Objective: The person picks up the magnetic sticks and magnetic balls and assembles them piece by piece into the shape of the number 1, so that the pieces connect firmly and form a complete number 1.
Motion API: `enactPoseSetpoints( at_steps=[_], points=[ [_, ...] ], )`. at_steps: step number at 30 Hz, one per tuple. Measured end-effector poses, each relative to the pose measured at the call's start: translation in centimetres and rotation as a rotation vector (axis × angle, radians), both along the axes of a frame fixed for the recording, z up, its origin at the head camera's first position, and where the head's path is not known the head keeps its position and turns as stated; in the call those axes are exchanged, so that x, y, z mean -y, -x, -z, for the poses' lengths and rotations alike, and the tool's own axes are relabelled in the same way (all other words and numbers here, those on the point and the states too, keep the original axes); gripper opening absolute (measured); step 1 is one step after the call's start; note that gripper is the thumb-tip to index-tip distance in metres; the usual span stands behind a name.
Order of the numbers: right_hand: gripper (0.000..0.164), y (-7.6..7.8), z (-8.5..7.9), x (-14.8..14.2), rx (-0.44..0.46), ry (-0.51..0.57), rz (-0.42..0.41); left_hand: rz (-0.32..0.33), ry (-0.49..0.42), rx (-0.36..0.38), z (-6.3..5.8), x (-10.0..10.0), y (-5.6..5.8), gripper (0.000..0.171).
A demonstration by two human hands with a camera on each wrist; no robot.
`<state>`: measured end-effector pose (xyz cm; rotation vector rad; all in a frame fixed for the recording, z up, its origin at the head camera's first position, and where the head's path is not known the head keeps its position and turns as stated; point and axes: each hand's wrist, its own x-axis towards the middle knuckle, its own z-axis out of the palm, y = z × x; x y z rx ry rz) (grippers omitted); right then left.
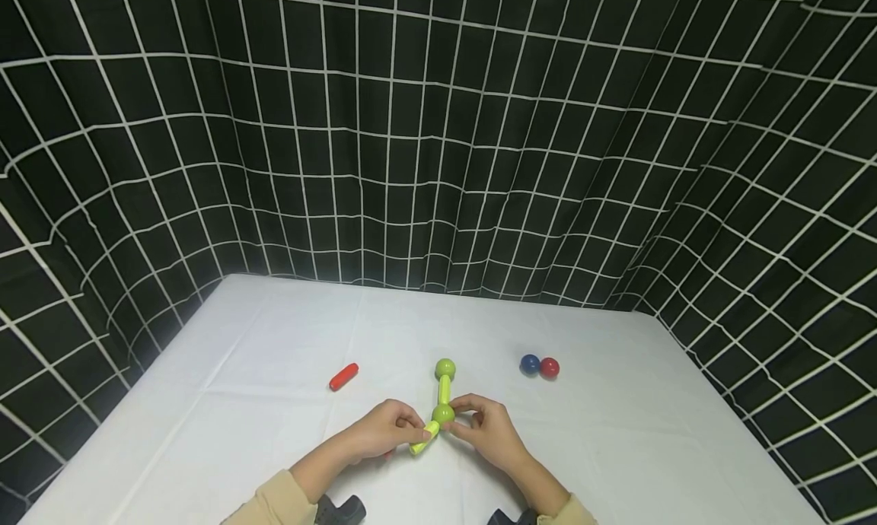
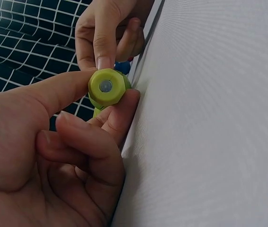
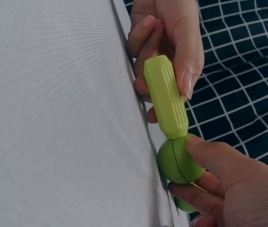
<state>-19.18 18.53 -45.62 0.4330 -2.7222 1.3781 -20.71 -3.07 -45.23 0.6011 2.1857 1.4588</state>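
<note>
Yellow-green rods and green balls form a bent chain on the white cloth in the head view. My left hand (image 1: 384, 432) pinches the near rod (image 1: 422, 441) between thumb and fingers. In the left wrist view, that rod's end (image 2: 106, 86) faces the camera, with a grey disc at its centre. My right hand (image 1: 495, 435) holds the near green ball (image 1: 443, 414) between thumb and fingertips; the near rod meets this ball (image 3: 172, 161) in the right wrist view. From it a second rod (image 1: 444, 390) runs away to the far green ball (image 1: 445, 369).
A red rod (image 1: 344, 377) lies left of the chain. On the right, a blue ball (image 1: 530, 364) and a red ball (image 1: 550, 368) sit side by side. Something red (image 1: 389, 454) peeks from under the left hand. Black cloth (image 1: 438, 129) with white grid lines surrounds the table.
</note>
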Motion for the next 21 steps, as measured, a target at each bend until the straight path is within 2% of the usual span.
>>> enactPoseSetpoints(
  at_steps=[12, 21],
  points=[
    [0.031, -0.05, 0.06, 0.03, -0.005, 0.019, -0.01, 0.003, 0.001, -0.018, -0.11, 0.07, -0.04, 0.025],
    [0.031, -0.11, -0.07, 0.01, 0.031, 0.047, -0.014, -0.009, -0.028, 0.029, 0.15, -0.31, -0.14, 0.025]
  ],
)
